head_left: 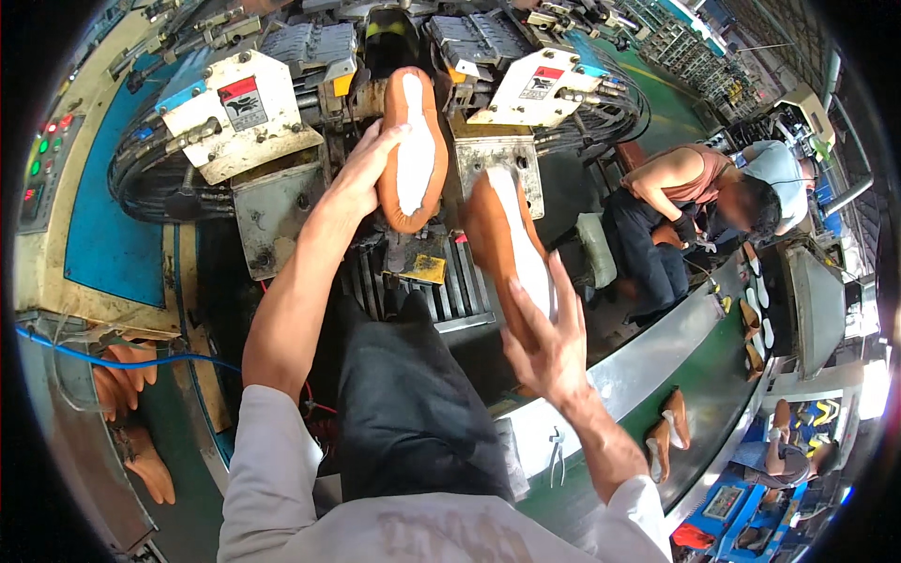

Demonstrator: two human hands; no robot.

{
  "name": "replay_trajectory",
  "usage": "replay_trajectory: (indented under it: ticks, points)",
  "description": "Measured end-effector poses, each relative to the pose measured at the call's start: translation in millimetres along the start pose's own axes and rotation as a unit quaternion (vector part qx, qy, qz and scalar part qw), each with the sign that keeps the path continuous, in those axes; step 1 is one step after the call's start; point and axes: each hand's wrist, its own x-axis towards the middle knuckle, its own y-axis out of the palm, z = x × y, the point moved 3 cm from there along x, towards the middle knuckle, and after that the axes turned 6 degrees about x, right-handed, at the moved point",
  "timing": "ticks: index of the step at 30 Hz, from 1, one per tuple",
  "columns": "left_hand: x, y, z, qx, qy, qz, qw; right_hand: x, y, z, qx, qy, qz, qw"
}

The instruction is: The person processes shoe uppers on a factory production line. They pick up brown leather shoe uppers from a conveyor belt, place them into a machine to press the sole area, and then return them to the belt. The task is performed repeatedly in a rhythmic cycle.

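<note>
Both hands were occupied, as I saw them from my remote seat: the left hand (pixel 361 178) grasped one flank of a long tan-brown shoe with a white strip down its sole (pixel 414 159), and the right hand (pixel 554 347) gripped a second tan-brown shoe of the same make (pixel 507 239), fingers spread over its underside, probably to steady it. Largest in my view was the grimy cream-and-steel machine (pixel 211 131), its two angled plates flanking the middle, likely so that work could be brought in between them. Next came the long silver-edged green bench (pixel 619 349) on the right, perhaps set alongside to keep pieces within reach. Beyond it a seated co-worker in a maroon sleeveless top (pixel 676 174) bent over other work. The first shoe stood sole-up at the machine's centre; I could not tell whether anything but the hand bore it. The second hung nearer, before the right-hand steel block, sole also showing, perhaps for comparison. Smaller, a pair of brown shoes (pixel 668 432) lay side by side on the bench, and smallest, slim metal pliers (pixel 557 455) rested near its edge, presumably for easy picking up.
</note>
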Motion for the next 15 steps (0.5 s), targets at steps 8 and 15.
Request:
replay_trajectory:
  ticks: [8, 15]
  points:
    - [-175.4, -55.8, -2.1, -0.086, 0.086, -0.007, 0.993, 169.5, 50.3, 20.0, -0.021, -0.065, -0.027, 0.997]
    - [-298.8, -110.0, 92.3, -0.120, 0.006, -0.100, 0.988, 182.4, 129.0, 15.5, -0.015, 0.000, -0.056, 0.998]
